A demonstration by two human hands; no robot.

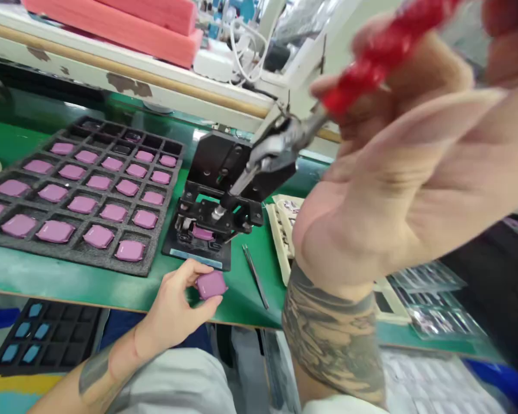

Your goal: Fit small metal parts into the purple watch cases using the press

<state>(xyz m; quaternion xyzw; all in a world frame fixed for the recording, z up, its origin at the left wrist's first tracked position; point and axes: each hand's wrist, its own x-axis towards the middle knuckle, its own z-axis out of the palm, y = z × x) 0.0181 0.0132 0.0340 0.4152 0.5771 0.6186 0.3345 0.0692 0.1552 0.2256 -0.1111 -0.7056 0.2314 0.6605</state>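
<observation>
My left hand [172,313] pinches a small purple watch-case-like part [212,285] between thumb and fingers, just in front of a black clamping fixture [242,164]. My right hand [397,172], raised and blurred, has its fingers round the red handle [371,66] of the fixture's metal toggle clamp [274,146]. Another purple part [202,232] sits inside the fixture, under its black plate and partly hidden. A pair of tweezers [255,276] lies on the green mat [237,305] to the right of the fixture.
A dark foam tray [153,253] with many purple parts lies at the left. Cream trays [278,236] of small pieces stand at the right, partly behind my right arm. Below the bench edge is a black tray [69,339] with blue parts. Red foam blocks [125,26] rest on the shelf.
</observation>
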